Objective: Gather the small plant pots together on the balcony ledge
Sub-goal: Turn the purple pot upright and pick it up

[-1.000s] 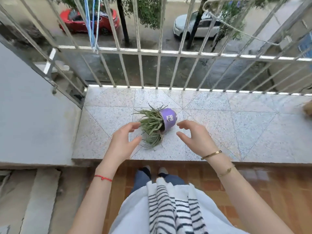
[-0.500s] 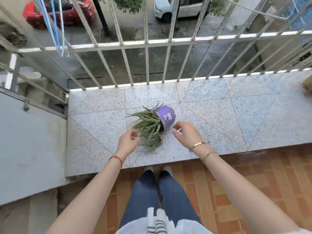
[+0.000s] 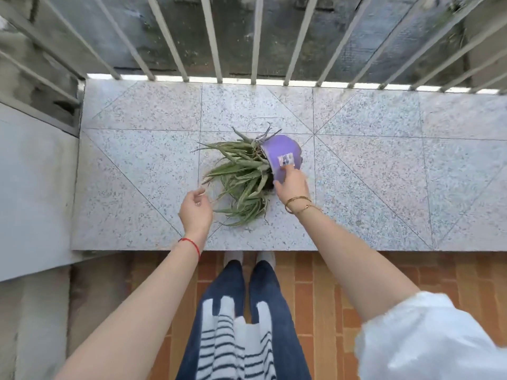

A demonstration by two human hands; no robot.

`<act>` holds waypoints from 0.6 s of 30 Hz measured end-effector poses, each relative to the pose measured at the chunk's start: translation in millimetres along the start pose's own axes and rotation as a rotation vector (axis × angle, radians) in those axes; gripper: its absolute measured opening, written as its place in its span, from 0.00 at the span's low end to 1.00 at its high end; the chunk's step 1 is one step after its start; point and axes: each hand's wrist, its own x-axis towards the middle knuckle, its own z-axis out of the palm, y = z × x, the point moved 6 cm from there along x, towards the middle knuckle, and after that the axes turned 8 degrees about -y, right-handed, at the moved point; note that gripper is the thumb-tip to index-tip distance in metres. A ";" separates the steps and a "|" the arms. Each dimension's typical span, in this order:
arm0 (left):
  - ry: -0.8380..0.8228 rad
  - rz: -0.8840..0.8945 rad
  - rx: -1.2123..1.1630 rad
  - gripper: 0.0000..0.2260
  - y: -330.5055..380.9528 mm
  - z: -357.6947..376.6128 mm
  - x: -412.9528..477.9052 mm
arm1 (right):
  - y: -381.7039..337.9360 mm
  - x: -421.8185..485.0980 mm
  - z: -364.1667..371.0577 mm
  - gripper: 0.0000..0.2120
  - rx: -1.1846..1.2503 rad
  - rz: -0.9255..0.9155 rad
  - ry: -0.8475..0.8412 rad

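Observation:
A small purple plant pot (image 3: 282, 152) lies tipped on its side on the speckled granite ledge (image 3: 384, 174). Its spiky green aloe leaves (image 3: 241, 176) spill toward the left and toward me. My right hand (image 3: 290, 185) rests on the pot's near side, thumb and fingers on the purple wall just below a small label. My left hand (image 3: 196, 209) hovers open over the ledge, left of the leaf tips, touching nothing. No other pot is in view.
A white metal railing (image 3: 219, 50) runs along the ledge's far edge, with a drop behind it. A grey wall block (image 3: 33, 187) bounds the ledge on the left. Brick-red floor tiles (image 3: 356, 283) and my feet lie below the ledge's front edge.
My right hand has moved forward and come onto the purple pot's side. My left hand stays open beside the leaves. The view has tilted further downward.

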 end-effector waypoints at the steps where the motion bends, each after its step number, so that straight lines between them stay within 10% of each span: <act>1: -0.044 -0.008 -0.002 0.13 -7.0 5.9 6.0 | 1.0 6.1 3.6 0.17 0.005 -0.007 0.035; 18: -0.110 -0.088 -0.186 0.11 -36.3 37.8 22.6 | -8.5 31.4 11.7 0.18 -0.112 -0.101 0.243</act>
